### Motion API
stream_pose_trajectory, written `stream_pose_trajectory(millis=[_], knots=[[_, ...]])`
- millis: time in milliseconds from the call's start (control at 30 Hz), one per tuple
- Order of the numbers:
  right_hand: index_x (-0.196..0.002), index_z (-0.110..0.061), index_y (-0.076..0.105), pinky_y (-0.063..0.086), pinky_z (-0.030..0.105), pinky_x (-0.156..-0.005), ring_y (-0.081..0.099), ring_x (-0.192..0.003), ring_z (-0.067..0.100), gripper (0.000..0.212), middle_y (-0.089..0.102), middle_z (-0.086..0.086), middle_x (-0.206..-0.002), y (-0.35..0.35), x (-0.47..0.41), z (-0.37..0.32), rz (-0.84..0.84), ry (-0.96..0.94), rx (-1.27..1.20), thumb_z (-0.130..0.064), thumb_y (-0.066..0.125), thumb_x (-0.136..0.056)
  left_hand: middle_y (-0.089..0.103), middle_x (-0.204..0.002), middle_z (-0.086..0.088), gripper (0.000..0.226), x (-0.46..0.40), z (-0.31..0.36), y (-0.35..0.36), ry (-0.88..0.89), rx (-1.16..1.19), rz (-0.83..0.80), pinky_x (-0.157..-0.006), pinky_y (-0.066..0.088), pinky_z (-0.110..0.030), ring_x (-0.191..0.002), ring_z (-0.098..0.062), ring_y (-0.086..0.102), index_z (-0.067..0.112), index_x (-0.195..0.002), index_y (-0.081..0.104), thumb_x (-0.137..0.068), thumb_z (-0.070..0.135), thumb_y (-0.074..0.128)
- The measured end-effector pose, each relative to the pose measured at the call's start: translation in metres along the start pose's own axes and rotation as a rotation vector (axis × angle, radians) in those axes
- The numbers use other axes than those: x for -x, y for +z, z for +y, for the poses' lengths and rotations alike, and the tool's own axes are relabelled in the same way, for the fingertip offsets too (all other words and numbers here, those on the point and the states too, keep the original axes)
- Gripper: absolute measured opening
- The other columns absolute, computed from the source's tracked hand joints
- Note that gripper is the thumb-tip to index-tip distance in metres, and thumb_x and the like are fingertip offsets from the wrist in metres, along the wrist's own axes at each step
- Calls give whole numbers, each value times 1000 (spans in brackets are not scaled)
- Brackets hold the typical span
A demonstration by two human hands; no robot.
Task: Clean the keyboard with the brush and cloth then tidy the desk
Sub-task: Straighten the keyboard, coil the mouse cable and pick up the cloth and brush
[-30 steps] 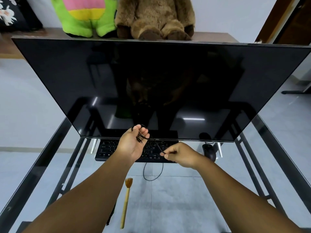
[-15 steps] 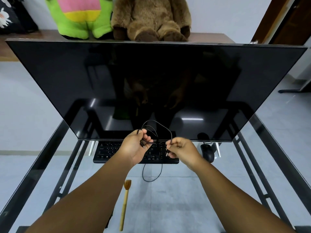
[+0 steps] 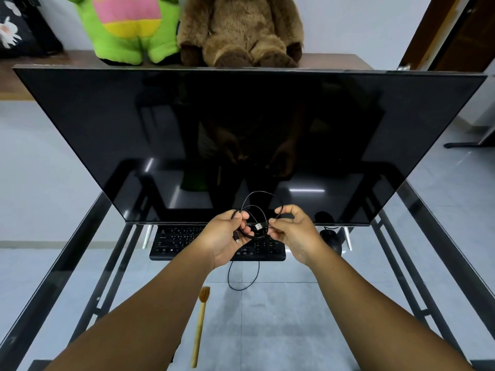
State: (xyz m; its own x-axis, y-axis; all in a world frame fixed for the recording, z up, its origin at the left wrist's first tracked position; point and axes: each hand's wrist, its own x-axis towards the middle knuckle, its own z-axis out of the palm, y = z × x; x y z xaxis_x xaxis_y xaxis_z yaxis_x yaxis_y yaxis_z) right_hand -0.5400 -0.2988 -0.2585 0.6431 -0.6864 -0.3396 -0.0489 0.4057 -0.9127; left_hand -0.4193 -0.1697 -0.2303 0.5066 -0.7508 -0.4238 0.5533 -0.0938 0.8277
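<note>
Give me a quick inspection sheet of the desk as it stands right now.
Surface: glass desk on a dark metal frame.
Job's things: keyboard under the monitor's lower edge; brush lying near the front; cloth not seen.
Clutter: mouse right of the keyboard.
Grippers: left hand holds the coiled black cable; right hand pinches it near its USB plug.
Cables: a second black cable loops from the keyboard's front.
Surroundings: monitor; green plush toy and brown plush toy on the shelf behind.

Glossy monitor (image 3: pixel 241 135); wooden brush (image 3: pixel 199 328).
</note>
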Motion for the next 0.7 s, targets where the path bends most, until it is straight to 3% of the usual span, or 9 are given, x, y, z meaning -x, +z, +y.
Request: stream_pose_trajectory(millis=[200, 433, 700], knots=[[-97, -6, 59, 51, 25, -58, 59, -61, 19, 13, 60, 11, -71, 0, -3, -2, -14, -28, 45, 5, 52, -94, 48, -72, -4, 26, -1, 1, -2, 5, -29, -26, -73, 50, -32, -67, -15, 50, 5, -90, 59, -104, 11, 37], [-98, -8, 58, 50, 25, -58, 59, -61, 17, 15, 63, 7, -70, 3, -3, -2, -54, -45, 125, 5, 54, -93, 48, -71, -3, 26, -2, 4, 0, 33, -24, -48, -73, 49, -31, -64, -14, 51, 6, -91, 59, -104, 9, 36], [-108, -13, 53, 39, 26, -54, 49, -54, 14, 20, 61, 5, -64, -1, -2, -7, -53, 56, -41, 2, 53, -94, 55, -76, 2, 29, -7, 1, -1, 118, -440, -4, -76, 42, -28, -78, -15, 52, 15, -93, 63, -104, 15, 36]])
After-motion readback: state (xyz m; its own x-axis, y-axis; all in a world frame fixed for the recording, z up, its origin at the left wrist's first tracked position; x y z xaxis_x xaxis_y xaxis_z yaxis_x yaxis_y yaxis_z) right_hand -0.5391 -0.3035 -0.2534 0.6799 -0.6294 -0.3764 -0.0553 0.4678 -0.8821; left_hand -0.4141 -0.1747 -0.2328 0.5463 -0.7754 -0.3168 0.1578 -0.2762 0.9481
